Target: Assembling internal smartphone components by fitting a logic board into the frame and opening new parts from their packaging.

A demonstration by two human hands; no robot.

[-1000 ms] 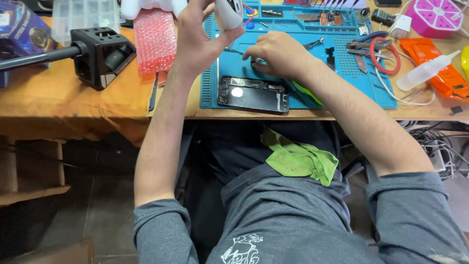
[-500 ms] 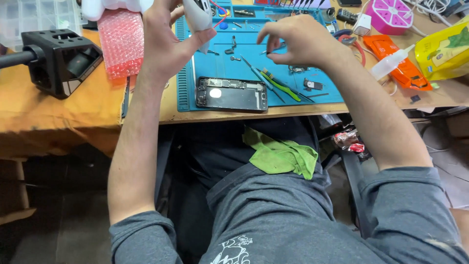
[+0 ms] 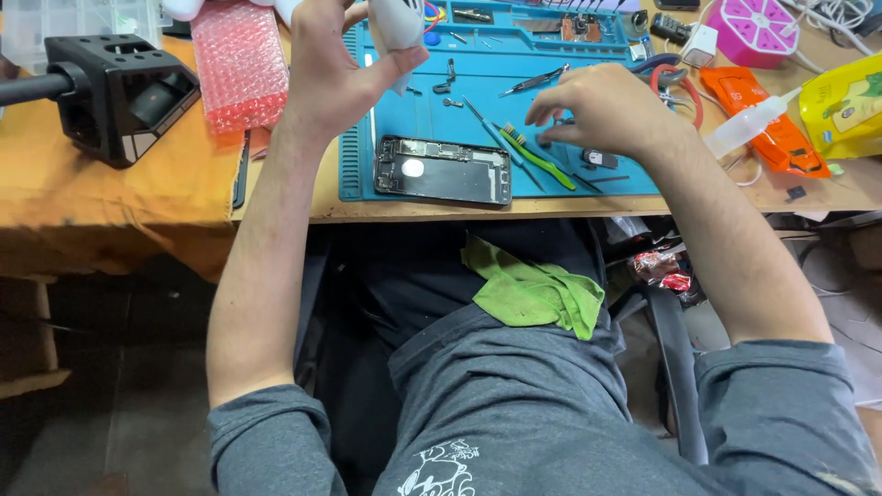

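Observation:
My left hand [image 3: 333, 69] is raised above the left end of the blue work mat [image 3: 418, 119] and grips a white handheld tool [image 3: 399, 26] that points down. My right hand [image 3: 606, 108] hovers palm down over the mat's right half, fingers curled above small black parts [image 3: 599, 158]; I cannot see anything held in it. An opened black phone [image 3: 443, 171] lies face down near the mat's front edge. A green brush [image 3: 537, 156] and a thin dark tool [image 3: 487, 129] lie between the phone and my right hand.
A pink bubble-wrap pack [image 3: 239, 64] and a black block on a rod [image 3: 119, 92] sit left. An orange tool [image 3: 767, 119], a clear squeeze bottle [image 3: 744, 129], a yellow packet [image 3: 845, 110] and a pink round hub [image 3: 758, 28] lie right. A green cloth [image 3: 533, 292] rests on my lap.
My right hand has slid to the right across the mat, away from the phone. My left hand stays raised with the white tool. The view shifted slightly.

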